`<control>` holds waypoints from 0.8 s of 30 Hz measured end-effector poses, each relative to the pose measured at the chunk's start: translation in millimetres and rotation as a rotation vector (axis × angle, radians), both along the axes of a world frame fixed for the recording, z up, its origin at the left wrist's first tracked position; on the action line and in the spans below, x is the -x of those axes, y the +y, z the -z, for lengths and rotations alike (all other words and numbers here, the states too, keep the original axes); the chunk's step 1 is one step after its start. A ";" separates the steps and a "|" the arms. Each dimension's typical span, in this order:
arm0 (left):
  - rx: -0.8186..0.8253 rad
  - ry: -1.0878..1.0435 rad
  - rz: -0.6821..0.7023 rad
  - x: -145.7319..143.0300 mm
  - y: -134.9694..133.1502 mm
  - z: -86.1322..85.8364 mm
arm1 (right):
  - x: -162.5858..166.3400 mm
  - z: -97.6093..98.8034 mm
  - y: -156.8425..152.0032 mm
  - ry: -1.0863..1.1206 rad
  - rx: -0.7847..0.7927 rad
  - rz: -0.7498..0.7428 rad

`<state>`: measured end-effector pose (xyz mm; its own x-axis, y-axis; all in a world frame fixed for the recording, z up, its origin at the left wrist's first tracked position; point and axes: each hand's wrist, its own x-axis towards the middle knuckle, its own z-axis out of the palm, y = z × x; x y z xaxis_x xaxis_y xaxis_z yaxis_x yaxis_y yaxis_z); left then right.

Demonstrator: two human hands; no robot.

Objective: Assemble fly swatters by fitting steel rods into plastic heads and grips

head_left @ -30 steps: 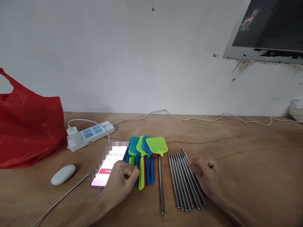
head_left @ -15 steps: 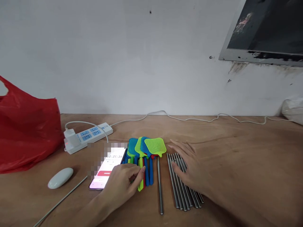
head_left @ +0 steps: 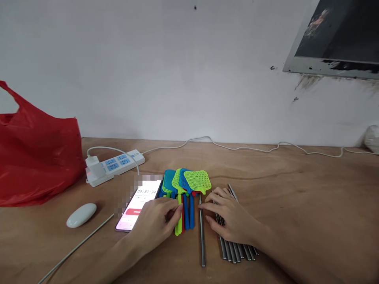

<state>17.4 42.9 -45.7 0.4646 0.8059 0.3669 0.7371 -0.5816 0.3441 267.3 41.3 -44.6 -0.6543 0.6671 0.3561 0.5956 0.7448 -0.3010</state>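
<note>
The swatters have heads full of tiny holes. One head is yellow-green and the others are blue and teal. Their handles are blue, lime green and red. The rods are shiny silver. The phone glows white with a red bar. The bag is bright red. The power strip is white with blue sockets. The table is brown wood.

The phone lies left of the fly swatters, metal rods right.
</note>
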 end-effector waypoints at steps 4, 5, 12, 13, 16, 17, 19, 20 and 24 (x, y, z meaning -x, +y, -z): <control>-0.003 -0.001 0.012 -0.3 0.2 2.3 | 4.4 -1.3 -6.8 0.020 0.034 -0.021; -0.004 -0.001 0.012 -0.3 0.0 2.5 | 5.6 -0.9 -8.1 0.021 0.041 -0.020; -0.011 -0.010 0.017 -0.3 0.8 0.2 | 2.9 1.3 -10.2 -0.010 0.024 -0.012; -0.011 -0.013 0.011 -0.2 1.1 -0.2 | 0.6 0.0 -9.5 -0.018 0.031 -0.019; -0.012 -0.015 -0.006 0.4 1.7 -0.6 | -5.8 -4.6 -7.0 -0.059 0.073 -0.069; -0.013 -0.015 -0.009 0.5 1.6 -0.6 | -7.0 -5.7 -6.4 -0.073 0.086 -0.083; -0.011 -0.018 -0.008 0.3 0.8 -0.6 | -7.4 -6.5 -5.6 -0.083 0.115 -0.097; -0.007 -0.018 -0.003 0.1 0.3 -0.6 | -6.7 -6.2 -5.5 -0.080 0.128 -0.097; 0.005 -0.024 0.015 -1.0 -1.4 -0.7 | -2.7 -2.4 -4.8 -0.043 0.132 -0.120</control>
